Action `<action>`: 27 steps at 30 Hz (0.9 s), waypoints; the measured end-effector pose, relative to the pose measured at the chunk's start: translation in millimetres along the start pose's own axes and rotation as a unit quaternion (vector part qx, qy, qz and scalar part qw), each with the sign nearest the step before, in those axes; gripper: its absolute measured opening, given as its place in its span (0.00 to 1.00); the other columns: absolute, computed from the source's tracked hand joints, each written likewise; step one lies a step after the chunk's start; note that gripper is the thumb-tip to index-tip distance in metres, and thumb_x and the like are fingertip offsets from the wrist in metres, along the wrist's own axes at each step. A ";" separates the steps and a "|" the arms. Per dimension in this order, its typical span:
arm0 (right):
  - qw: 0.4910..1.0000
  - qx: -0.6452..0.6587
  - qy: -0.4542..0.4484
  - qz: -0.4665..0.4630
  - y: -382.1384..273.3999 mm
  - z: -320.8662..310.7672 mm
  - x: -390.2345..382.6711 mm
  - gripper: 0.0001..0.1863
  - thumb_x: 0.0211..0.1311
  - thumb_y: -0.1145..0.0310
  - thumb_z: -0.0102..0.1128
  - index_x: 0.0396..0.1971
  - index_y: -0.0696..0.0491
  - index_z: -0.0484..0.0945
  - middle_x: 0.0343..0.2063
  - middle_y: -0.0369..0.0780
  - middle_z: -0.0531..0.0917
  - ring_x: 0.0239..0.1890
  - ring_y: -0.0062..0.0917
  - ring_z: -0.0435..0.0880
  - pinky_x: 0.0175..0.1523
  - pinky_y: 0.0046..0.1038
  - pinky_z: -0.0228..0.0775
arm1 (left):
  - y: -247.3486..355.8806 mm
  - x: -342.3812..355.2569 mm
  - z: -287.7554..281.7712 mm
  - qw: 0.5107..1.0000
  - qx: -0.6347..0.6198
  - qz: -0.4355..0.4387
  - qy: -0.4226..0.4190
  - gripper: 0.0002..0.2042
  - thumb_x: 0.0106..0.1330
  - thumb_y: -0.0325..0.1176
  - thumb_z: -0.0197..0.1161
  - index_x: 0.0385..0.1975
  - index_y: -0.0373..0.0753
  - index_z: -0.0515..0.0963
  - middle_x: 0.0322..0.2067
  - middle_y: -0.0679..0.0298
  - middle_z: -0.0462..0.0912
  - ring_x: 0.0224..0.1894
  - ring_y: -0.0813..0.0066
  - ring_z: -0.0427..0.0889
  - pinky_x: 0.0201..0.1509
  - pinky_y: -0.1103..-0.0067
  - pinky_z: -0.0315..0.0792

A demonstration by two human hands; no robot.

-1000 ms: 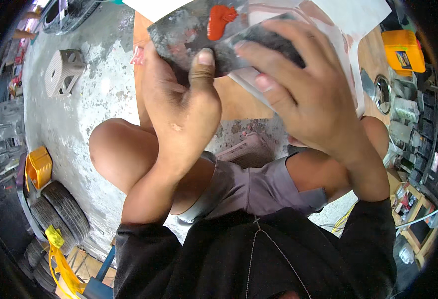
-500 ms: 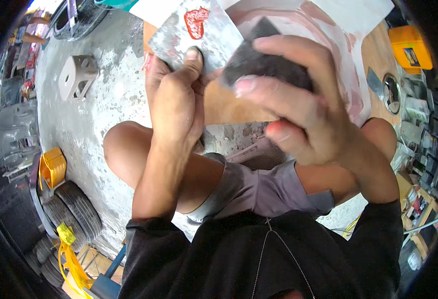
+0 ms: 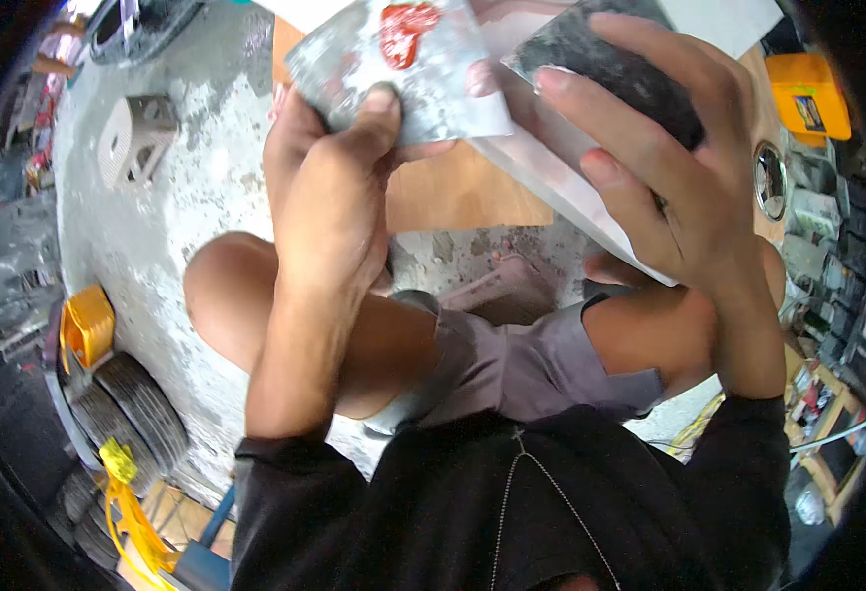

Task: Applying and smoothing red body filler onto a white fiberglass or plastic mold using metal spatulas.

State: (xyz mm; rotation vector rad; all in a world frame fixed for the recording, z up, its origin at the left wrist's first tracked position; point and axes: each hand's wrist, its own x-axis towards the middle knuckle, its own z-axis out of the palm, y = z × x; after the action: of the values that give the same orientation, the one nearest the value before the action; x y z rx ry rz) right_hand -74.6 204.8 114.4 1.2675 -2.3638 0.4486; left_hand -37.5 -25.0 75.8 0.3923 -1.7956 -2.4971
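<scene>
My left hand [image 3: 327,192] grips a grey, smeared flat plate [image 3: 448,94], thumb on top and fingers beneath. A blob of bright red paste [image 3: 403,37] lies near the plate's far edge. To its right, my right hand [image 3: 684,182] holds a dark grey, flat, square-cornered spreader [image 3: 620,64], its fingers spread across the upper face. The spreader's left corner is close to the plate's right edge, with a narrow gap between them. Whitish residue marks some right fingertips, and one has a reddish tip.
Below my hands is a wooden board [image 3: 463,192] with a whitish-pink smeared panel or sheet [image 3: 571,163] on its right. A plastic stool [image 3: 137,143] stands on the floor at left, tyres [image 3: 137,404] lower left. A yellow container [image 3: 807,96] is at far right.
My right hand and the spreader have moved right, away from the plate they overlapped. The plate has shifted slightly up in view and turned a little. The red paste remains on it.
</scene>
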 end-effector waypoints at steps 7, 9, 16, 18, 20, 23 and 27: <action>0.999 -0.045 -0.016 -0.018 -9.8 3.6 -5.7 0.25 0.48 0.70 0.70 0.51 0.40 0.85 0.57 0.37 0.77 0.53 0.36 0.72 0.60 0.38 0.63 | -7.9 -1.0 6.4 0.999 -0.030 -0.027 -0.030 0.13 0.71 0.19 0.49 0.54 0.27 0.68 0.45 0.52 0.81 0.43 0.63 0.85 0.45 0.70 0.86; 0.998 -0.041 -0.044 -0.006 -9.6 10.8 -7.8 0.25 0.47 0.70 0.70 0.51 0.42 0.85 0.57 0.38 0.77 0.53 0.36 0.72 0.60 0.37 0.63 | -6.5 -0.6 10.9 0.999 -0.048 -0.026 -0.008 0.11 0.69 0.20 0.52 0.49 0.29 0.74 0.42 0.58 0.83 0.40 0.71 0.84 0.42 0.75 0.85; 0.999 0.028 0.001 -0.023 1.8 14.7 -6.7 0.21 0.62 0.63 0.61 0.55 0.52 0.80 0.59 0.47 0.73 0.52 0.38 0.75 0.59 0.36 0.66 | -2.9 0.0 5.7 0.998 -0.045 -0.028 -0.046 0.15 0.72 0.20 0.48 0.56 0.27 0.67 0.49 0.52 0.80 0.47 0.63 0.84 0.50 0.68 0.85; 0.981 0.184 0.066 0.014 0.3 31.7 -13.1 0.23 0.68 0.60 0.54 0.58 0.56 0.75 0.61 0.50 0.70 0.53 0.37 0.75 0.59 0.36 0.66 | -6.0 1.7 6.6 0.991 -0.111 -0.043 -0.060 0.16 0.72 0.21 0.47 0.58 0.29 0.66 0.50 0.53 0.80 0.48 0.64 0.84 0.52 0.68 0.84; 0.966 0.254 0.010 0.037 -0.7 20.0 -10.4 0.29 0.77 0.55 0.40 0.64 0.64 0.61 0.62 0.57 0.64 0.57 0.35 0.73 0.62 0.34 0.65 | -7.7 2.7 7.1 0.989 -0.128 -0.038 -0.062 0.16 0.73 0.21 0.47 0.59 0.29 0.66 0.50 0.54 0.80 0.49 0.64 0.83 0.53 0.69 0.84; 0.963 0.258 0.075 -0.001 -9.8 42.9 -13.5 0.28 0.76 0.54 0.42 0.62 0.63 0.63 0.60 0.55 0.67 0.59 0.36 0.71 0.64 0.36 0.64 | -10.3 3.9 12.1 0.983 -0.160 -0.031 -0.089 0.17 0.73 0.22 0.47 0.60 0.32 0.66 0.52 0.55 0.79 0.51 0.65 0.82 0.53 0.69 0.83; 0.981 0.177 0.053 0.057 -8.8 55.1 -15.1 0.22 0.72 0.63 0.51 0.60 0.60 0.68 0.57 0.52 0.69 0.59 0.41 0.70 0.65 0.36 0.61 | -9.7 2.6 6.0 0.982 -0.171 -0.040 -0.067 0.16 0.73 0.22 0.47 0.60 0.31 0.66 0.52 0.55 0.79 0.51 0.65 0.82 0.52 0.70 0.84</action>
State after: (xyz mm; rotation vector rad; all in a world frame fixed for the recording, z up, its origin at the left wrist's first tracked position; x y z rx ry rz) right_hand -71.2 185.2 60.1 1.2194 -2.3427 0.9846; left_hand -40.3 -16.7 68.0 0.2876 -1.3691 -2.8785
